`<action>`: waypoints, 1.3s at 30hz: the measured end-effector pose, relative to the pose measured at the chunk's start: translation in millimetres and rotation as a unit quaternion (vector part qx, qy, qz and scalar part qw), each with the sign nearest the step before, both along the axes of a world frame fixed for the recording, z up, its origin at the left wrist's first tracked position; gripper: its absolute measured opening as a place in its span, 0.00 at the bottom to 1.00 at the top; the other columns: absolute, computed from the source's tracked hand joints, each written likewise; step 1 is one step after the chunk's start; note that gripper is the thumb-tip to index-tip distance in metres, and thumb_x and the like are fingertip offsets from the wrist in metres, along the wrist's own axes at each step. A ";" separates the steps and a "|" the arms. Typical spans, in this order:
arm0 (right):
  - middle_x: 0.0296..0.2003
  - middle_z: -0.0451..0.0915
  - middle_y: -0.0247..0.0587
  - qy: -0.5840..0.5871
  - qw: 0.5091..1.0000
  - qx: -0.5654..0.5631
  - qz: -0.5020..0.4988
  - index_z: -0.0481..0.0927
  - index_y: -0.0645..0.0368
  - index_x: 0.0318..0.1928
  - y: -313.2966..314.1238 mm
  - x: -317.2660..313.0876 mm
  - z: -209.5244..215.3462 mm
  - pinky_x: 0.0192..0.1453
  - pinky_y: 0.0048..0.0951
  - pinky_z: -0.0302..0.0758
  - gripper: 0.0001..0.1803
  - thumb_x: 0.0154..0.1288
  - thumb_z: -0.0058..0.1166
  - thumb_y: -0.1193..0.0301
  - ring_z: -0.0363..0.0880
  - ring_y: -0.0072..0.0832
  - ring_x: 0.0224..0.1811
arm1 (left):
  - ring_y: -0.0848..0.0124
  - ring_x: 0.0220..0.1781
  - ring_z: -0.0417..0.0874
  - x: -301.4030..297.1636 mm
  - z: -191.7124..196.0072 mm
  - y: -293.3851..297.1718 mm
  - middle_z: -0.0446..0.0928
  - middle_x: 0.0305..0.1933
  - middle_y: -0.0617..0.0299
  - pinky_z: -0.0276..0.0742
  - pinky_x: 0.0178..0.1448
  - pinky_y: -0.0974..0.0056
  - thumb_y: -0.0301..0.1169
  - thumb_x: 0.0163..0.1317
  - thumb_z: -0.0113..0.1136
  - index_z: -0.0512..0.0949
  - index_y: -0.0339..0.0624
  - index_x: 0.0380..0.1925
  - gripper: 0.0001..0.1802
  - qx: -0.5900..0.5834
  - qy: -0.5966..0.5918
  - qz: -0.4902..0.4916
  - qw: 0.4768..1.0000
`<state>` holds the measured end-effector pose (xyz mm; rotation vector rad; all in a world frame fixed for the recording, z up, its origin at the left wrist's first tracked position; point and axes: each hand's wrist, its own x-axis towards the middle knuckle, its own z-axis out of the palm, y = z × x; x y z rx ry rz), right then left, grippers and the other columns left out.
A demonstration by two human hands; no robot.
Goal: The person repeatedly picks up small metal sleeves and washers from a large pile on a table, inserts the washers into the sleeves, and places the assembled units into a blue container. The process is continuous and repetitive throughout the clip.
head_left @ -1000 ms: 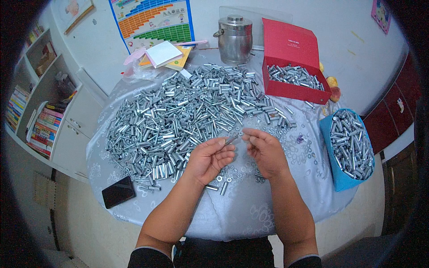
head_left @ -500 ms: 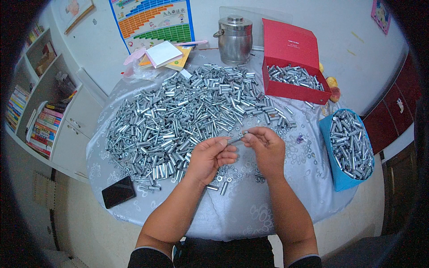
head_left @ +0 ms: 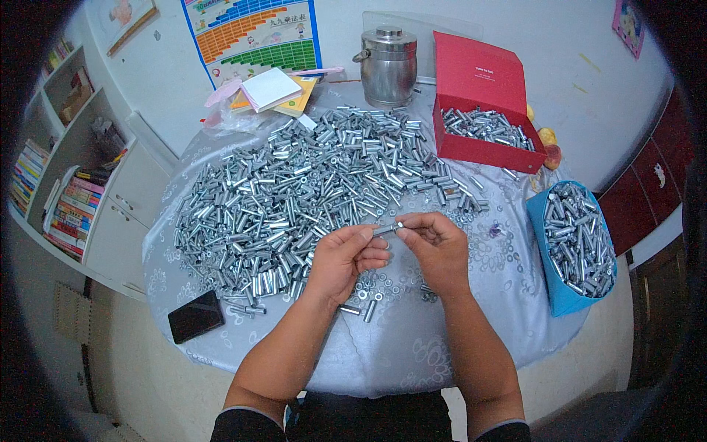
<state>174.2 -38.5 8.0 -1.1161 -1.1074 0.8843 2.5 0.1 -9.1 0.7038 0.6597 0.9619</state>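
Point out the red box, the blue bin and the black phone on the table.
red box (head_left: 482, 151): head view, on its front wall.
blue bin (head_left: 554, 283): head view, on its left outer wall.
black phone (head_left: 195, 316): head view, on the middle of its screen.

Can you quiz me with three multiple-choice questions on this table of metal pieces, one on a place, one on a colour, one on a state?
1. Where is the black phone?
A. at the table's left front edge
B. inside the red box
C. on the steel pot

2. What colour is the box of metal pieces at the right?
A. green
B. blue
C. white

3. How is the small metal sleeve held?
A. lying loose
B. left hand alone
C. between both hands

Answers: 1 A, it lies beside the pile. 2 B, its wall is blue. 3 C, left hand and right hand both pinch it.
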 end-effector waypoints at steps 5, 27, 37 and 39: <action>0.41 0.82 0.39 0.035 0.999 -0.016 0.010 0.80 0.65 0.45 0.2 0.4 2.0 0.47 0.22 0.78 0.13 0.58 0.61 0.82 0.81 0.22 0.42 | 0.65 0.35 0.87 -0.6 0.6 0.0 0.82 0.37 0.50 0.86 0.39 0.66 0.28 0.69 0.53 0.77 0.29 0.46 0.13 0.007 -0.011 -0.001 1.000; 0.25 0.78 0.35 -0.047 0.993 -0.107 -0.004 0.80 0.65 0.30 -0.8 10.3 6.4 0.29 0.23 0.69 0.16 0.69 0.53 0.65 0.73 0.18 0.27 | 0.65 0.38 0.86 4.1 13.8 -7.5 0.83 0.40 0.50 0.85 0.43 0.64 0.24 0.65 0.56 0.78 0.29 0.48 0.13 0.096 0.092 0.003 0.991; 0.32 0.80 0.33 -0.050 0.992 -0.104 0.049 0.78 0.64 0.42 -1.4 11.2 9.3 0.33 0.21 0.71 0.12 0.70 0.52 0.66 0.74 0.17 0.30 | 0.65 0.38 0.87 3.2 12.8 -5.9 0.83 0.39 0.50 0.85 0.42 0.64 0.25 0.65 0.56 0.78 0.29 0.49 0.14 0.091 0.095 0.017 0.991; 0.32 0.80 0.33 -0.066 0.993 -0.064 0.076 0.77 0.64 0.42 -0.7 11.6 0.9 0.33 0.21 0.71 0.13 0.69 0.53 0.66 0.75 0.18 0.30 | 0.65 0.38 0.87 3.1 12.9 -5.7 0.83 0.39 0.50 0.85 0.42 0.65 0.25 0.65 0.56 0.78 0.29 0.49 0.14 0.087 0.095 0.019 0.991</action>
